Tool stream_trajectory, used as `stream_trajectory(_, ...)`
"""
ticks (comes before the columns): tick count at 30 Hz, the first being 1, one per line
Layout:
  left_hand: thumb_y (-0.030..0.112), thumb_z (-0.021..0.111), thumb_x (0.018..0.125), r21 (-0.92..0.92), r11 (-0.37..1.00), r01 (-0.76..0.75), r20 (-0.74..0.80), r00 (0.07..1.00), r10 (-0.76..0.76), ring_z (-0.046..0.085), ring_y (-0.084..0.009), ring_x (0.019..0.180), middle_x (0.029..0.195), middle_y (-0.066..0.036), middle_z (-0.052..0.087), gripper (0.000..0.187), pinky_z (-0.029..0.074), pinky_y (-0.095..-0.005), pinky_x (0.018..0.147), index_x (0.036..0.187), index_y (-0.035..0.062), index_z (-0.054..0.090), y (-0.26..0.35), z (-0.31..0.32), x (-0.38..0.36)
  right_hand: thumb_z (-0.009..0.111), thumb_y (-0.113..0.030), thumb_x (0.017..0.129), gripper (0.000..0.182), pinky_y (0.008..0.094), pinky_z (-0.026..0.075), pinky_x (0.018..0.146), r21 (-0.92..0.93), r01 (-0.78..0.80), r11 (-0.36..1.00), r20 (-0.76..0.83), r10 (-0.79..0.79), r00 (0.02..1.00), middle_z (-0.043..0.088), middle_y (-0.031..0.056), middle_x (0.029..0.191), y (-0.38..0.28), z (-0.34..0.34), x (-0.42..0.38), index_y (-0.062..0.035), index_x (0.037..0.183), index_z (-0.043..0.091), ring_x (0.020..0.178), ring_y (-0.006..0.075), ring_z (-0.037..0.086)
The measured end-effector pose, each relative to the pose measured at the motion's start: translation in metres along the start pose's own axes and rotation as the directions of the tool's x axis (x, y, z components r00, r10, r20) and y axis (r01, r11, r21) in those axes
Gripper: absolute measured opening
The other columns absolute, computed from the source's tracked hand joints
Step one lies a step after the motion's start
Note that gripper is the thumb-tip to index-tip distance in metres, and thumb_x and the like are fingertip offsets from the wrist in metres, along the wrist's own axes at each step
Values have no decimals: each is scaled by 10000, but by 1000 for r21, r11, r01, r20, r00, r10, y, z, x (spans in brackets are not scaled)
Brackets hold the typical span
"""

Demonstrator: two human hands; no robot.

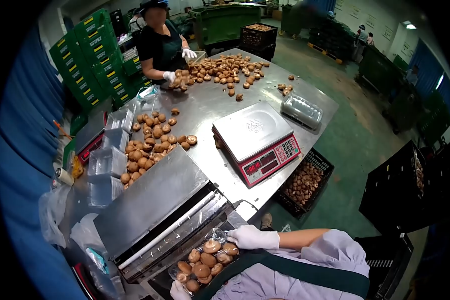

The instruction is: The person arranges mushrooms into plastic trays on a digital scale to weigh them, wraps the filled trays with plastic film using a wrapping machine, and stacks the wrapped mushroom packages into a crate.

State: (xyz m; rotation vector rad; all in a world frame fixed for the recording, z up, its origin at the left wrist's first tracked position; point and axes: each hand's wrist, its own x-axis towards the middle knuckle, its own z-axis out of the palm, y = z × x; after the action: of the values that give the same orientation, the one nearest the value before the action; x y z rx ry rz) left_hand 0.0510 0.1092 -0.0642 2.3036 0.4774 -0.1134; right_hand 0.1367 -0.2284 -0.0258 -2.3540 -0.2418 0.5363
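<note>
A film-wrapped tray of brown mushrooms (203, 266) lies low in the head view, in front of my body. My right hand (250, 237), in a white glove, pinches the film at its upper right end. At the lower left corner my left hand (179, 290), also gloved, grips the tray's edge; part of it is cut off by the frame. Just beyond the tray is the film wrapping machine (152, 195), with a pale roller bar (167, 230) along its near side.
A scale (255, 135) and a roll of clear film (302, 112) rest on the steel table (200, 107). Loose mushrooms (152, 132) lie beside stacked clear trays (107, 162). Across the table a co-worker (160, 50) handles mushrooms. A black crate of mushrooms (307, 182) stands on the floor.
</note>
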Motion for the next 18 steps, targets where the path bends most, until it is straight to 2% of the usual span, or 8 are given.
stream_trajectory(5, 194, 503, 917, 126, 990, -69, 7, 998, 69, 527, -189, 581, 657, -152, 591, 267, 423, -352, 564, 814, -38, 587, -19, -13, 21, 490, -309, 898, 329, 455, 470, 764, -16, 129, 992, 146, -125, 981, 633, 223, 797, -8, -35, 15, -24, 855, 648, 810, 379, 617)
stream_trajectory(10, 167, 499, 898, 56, 979, -196, -303, 931, 204, 590, -245, 605, 673, -154, 608, 211, 453, -373, 589, 794, 4, 586, 45, -44, -9, 416, -346, 952, 403, 451, 486, 692, -26, 42, 999, 173, -37, 984, 624, 234, 780, -3, -67, 16, 7, 946, 610, 747, 385, 623)
stream_trajectory(12, 146, 492, 897, 192, 974, -125, -196, 967, 162, 604, -247, 606, 648, -153, 606, 211, 470, -374, 606, 776, 4, 590, 24, -41, -27, 425, -361, 942, 411, 447, 492, 706, -153, -161, 975, 350, 206, 914, 634, 237, 825, -13, -68, -4, 1, 991, 614, 774, 388, 625)
stream_trajectory(13, 185, 588, 890, 684, 641, -348, 133, 924, 359, 585, -217, 619, 848, -104, 645, 95, 471, -315, 574, 918, 95, 598, 0, -39, -42, 433, -367, 936, 411, 452, 490, 719, -163, -94, 982, 330, 144, 933, 635, 240, 841, 0, -50, -15, -4, 1005, 614, 784, 393, 624)
stream_trajectory(14, 295, 618, 872, 636, 652, -412, 234, 909, 345, 629, -255, 689, 1004, -108, 652, 195, 497, -343, 628, 902, 103, 599, -39, -18, -45, 440, -372, 931, 412, 457, 488, 732, -173, -27, 984, 310, 81, 947, 636, 243, 856, 14, -29, -25, -9, 1018, 614, 793, 398, 623)
stream_trajectory(15, 125, 476, 918, 283, 951, 127, 223, 955, -194, 647, -217, 818, 863, -153, 655, 183, 511, -328, 732, 949, 16, 620, -29, -4, -44, 439, -337, 925, 385, 449, 488, 753, -104, -10, 995, 321, 43, 946, 636, 238, 848, 16, -20, -26, -5, 1003, 618, 811, 391, 624)
stream_trajectory(16, 124, 476, 919, 132, 952, 277, 224, 927, -301, 645, -216, 828, 875, -153, 652, 182, 510, -325, 739, 959, 15, 616, -14, 5, -49, 438, -302, 919, 358, 442, 487, 773, -36, 8, 999, 337, 4, 941, 637, 233, 840, 18, -12, -26, -2, 988, 621, 829, 384, 625)
stream_trajectory(18, 122, 475, 921, 22, 985, 169, 235, 957, -169, 639, -213, 849, 898, -151, 647, 181, 507, -319, 752, 980, 15, 608, 8, 19, -49, 451, -291, 940, 357, 449, 488, 722, 163, 271, 949, 172, -298, 939, 656, 203, 877, 35, 11, -18, -8, 1116, 579, 786, 373, 636)
